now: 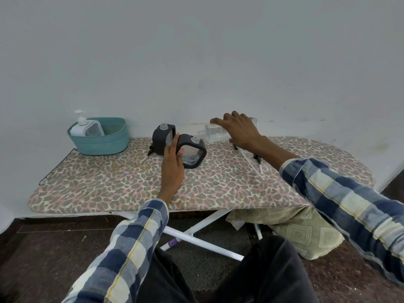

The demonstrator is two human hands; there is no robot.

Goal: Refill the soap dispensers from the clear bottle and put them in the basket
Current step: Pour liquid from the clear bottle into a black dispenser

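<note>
Clear plastic bottle (220, 132), tipped neck-left at the board's back, under right hand (239, 130) w/ fingers curled over it, looks light, slick, squashy—grab mid-body; left hand (172, 165) grips tilted dark dispenser (192, 153).

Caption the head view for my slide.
Left hand tilts an uncapped black dispenser toward the clear plastic bottle held by the right hand.

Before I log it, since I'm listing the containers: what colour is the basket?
Teal basket, seen in the head view, at the board's far left.
</note>
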